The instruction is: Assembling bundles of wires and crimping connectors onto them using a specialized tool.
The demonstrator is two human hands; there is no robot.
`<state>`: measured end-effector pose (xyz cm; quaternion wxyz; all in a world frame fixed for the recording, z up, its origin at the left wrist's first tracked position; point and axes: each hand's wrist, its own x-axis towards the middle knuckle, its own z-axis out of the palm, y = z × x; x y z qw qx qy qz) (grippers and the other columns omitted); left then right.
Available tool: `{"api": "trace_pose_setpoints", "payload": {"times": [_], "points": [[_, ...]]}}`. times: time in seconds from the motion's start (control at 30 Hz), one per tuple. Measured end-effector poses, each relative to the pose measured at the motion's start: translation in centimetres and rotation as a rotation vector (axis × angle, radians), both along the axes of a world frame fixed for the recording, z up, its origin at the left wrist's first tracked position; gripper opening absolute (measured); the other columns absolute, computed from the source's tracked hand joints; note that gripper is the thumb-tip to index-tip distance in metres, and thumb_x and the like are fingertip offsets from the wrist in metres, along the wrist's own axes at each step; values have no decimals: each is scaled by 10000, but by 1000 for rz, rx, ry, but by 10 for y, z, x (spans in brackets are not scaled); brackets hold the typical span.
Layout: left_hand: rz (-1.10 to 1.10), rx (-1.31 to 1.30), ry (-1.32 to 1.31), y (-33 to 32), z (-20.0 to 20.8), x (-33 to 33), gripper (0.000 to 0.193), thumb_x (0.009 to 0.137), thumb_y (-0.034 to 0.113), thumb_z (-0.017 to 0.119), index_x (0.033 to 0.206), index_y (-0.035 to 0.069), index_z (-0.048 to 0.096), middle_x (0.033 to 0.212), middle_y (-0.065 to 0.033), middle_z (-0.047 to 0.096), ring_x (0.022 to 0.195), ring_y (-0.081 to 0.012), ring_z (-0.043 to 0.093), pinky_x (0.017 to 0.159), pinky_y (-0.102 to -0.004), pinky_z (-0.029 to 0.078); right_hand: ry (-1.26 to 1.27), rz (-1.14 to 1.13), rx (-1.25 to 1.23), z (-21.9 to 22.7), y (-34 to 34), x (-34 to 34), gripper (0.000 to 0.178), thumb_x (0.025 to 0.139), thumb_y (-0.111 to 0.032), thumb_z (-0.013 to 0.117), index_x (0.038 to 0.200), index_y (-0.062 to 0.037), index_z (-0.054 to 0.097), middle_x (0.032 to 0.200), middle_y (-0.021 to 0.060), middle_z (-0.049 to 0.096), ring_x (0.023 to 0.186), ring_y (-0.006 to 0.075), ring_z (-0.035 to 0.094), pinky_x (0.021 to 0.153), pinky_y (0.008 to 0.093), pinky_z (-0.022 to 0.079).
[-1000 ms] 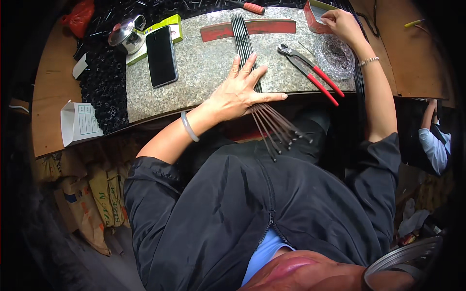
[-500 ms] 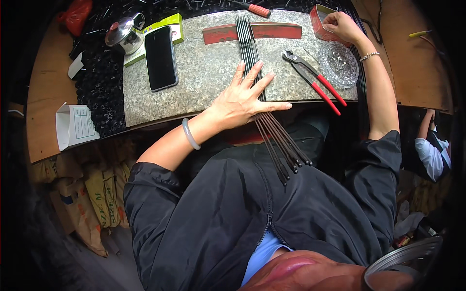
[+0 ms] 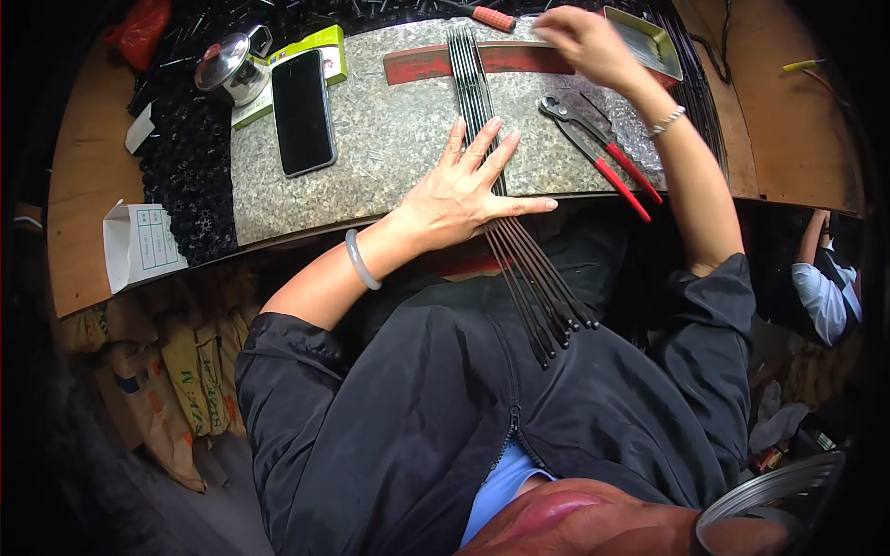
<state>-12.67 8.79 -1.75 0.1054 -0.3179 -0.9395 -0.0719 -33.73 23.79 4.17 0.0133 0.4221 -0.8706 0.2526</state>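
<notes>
My left hand [image 3: 459, 193] lies flat, fingers spread, on a bundle of thin dark metal rods [image 3: 469, 74]. Their silvery far ends cross a worn red bar [image 3: 417, 65] on the stone slab; their near ends, tipped with small knobs, fan out over my lap. Above the slab's far right part, my right hand [image 3: 593, 48] is bent with its fingers drawn together, a little blurred. Whatever they pinch is too small to make out. Beside that hand stands an open rectangular tin [image 3: 656, 44]. Red-handled pliers [image 3: 593, 148] lie near a cut-glass dish [image 3: 638, 134], partly behind my right forearm.
On the slab's left are a black phone [image 3: 304, 116], a green box [image 3: 326, 44] and a lidded metal pot [image 3: 232, 69]. Small black parts [image 3: 190, 176] heap along the left and far edges. A red-handled tool [image 3: 491, 18] lies at the back. Another person's sleeve [image 3: 823, 292] shows at right.
My right hand has come out of the tin and moved left toward the rods' far ends. The tin has shifted slightly right and turned. My left hand stays on the rods.
</notes>
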Motion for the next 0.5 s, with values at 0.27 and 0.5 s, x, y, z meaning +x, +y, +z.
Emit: {"api": "trace_pose_setpoints", "payload": {"times": [0.27, 0.5], "points": [[-5, 10, 38, 1, 0, -2, 548, 850, 228, 433, 1299, 515, 307, 1338, -245, 331, 1245, -437, 326, 975, -634, 243, -100, -24, -92, -21, -32, 9, 247, 844, -282, 542, 994, -118, 649, 887, 107, 645, 764, 242, 605, 691, 339, 459], [-7, 20, 43, 0, 0, -2, 539, 853, 229, 426, 1298, 509, 313, 1333, -252, 332, 1242, -439, 328, 972, -631, 251, 23, -65, -33, -23, -34, 6, 245, 840, -283, 546, 886, -65, 648, 842, 118, 645, 731, 245, 601, 657, 345, 456]]}}
